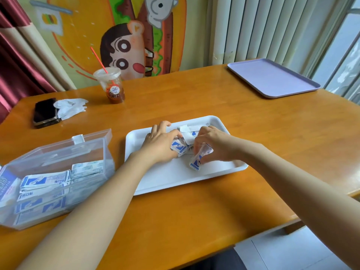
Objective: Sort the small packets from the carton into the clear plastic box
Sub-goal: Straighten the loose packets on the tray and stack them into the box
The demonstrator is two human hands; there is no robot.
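- On the wooden tabletop (194, 98) sits a white tray (175, 178), right in the middle.
- Both hands are over the tray, close together.
- The left hand (161, 141) has its fingers curled down on a little heap of small packets (180, 147). It presses on them and touches them. I cannot tell if it is holding one.
- The right hand (212, 145) pinches one packet (196, 162) in its fingers. That packet is white and blue and hangs down, tilted, over the tray.
- More white packets lie on the far side of the heap, between the two hands.
- To the left, near the edge, stands the clear plastic box (58, 158). Its lid is tipped open at the far side.
- Lots of blue and white packets already lie stacked inside the box (44, 182).
- Far left lie a black phone (44, 112) and a crumpled white tissue (71, 107), touching each other.
- A plastic cup (112, 86) with a red straw and brown drink stands at the far side.
- Far right lies a purple tray (272, 78), well apart from the hands.
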